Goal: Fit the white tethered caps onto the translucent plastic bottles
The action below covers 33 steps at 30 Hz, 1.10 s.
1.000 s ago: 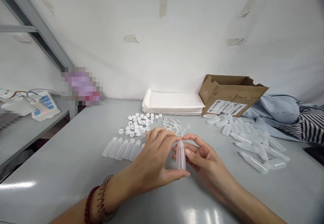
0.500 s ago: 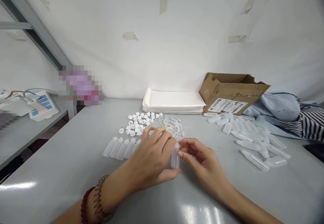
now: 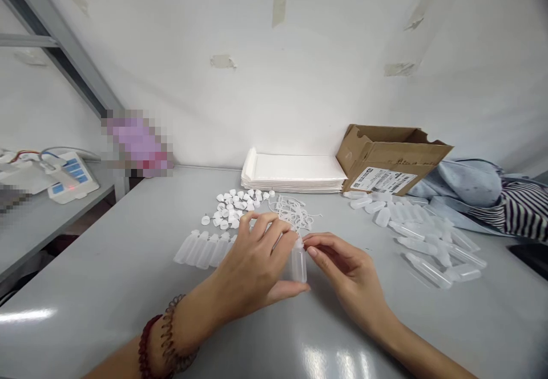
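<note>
My left hand (image 3: 252, 267) is curled round a small clear plastic bottle (image 3: 298, 263), which stands upright on the grey table (image 3: 107, 287). The fingertips of my right hand (image 3: 342, 267) pinch at the bottle's top. Just left of my left hand lies a row of similar bottles (image 3: 205, 249), side by side. Behind the hands lie several small white caps (image 3: 234, 208) and a tangle of thin white rings (image 3: 295, 212).
A loose heap of bottles (image 3: 423, 236) lies at the right. At the back are a stack of white padded envelopes (image 3: 293, 174), an open cardboard box (image 3: 389, 159) and bundled cloth (image 3: 483, 193). A device with blue buttons (image 3: 71, 180) sits on a side table at the left.
Both hands have come down and slightly left with the bottle, from held above the table to resting on it. My right fingers have moved to the bottle's top.
</note>
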Each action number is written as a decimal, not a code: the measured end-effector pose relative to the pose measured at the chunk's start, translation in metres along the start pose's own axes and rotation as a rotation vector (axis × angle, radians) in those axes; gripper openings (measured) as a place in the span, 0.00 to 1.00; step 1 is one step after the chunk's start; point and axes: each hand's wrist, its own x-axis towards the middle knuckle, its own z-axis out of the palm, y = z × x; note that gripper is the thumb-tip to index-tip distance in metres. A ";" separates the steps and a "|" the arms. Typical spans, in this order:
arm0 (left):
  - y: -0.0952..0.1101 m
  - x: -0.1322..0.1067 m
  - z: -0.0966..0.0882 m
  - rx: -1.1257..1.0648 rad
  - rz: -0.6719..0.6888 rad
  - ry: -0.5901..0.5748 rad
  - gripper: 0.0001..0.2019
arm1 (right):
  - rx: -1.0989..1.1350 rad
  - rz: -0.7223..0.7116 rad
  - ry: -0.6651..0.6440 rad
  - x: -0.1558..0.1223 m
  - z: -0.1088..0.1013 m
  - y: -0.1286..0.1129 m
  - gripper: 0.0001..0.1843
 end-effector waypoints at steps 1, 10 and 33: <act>0.000 0.000 0.000 -0.002 -0.002 -0.001 0.24 | -0.008 -0.023 -0.005 0.000 0.000 0.000 0.06; 0.001 0.001 0.004 -0.103 -0.100 -0.047 0.24 | -0.170 -0.138 -0.098 0.001 -0.005 0.002 0.08; -0.017 -0.004 -0.002 -0.169 -0.209 -0.488 0.23 | -0.427 -0.281 -0.401 -0.003 0.005 0.010 0.19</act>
